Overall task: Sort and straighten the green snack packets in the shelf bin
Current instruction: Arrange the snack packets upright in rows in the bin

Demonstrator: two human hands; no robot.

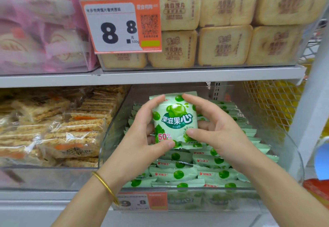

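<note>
An upright stack of green snack packets (175, 119), front face toward me with a green fruit picture and "50%", is held above the clear shelf bin (114, 137). My left hand (142, 137) grips its left side, thumb curled under the bottom edge. My right hand (213, 128) grips the right side, index finger over the top and thumb on the lower front. Several more green packets (210, 162) lie flat in rows in the bin below and behind. A gold bangle circles my left wrist.
Left of the bin is another bin of rice-cracker packs (53, 130). The shelf above carries toast-slice packs (224, 45), pink packets (35, 30) and an 8.8 price tag (121, 25). A 9.8 price tag (142, 202) hangs on the bin front. A white upright (309, 102) stands right.
</note>
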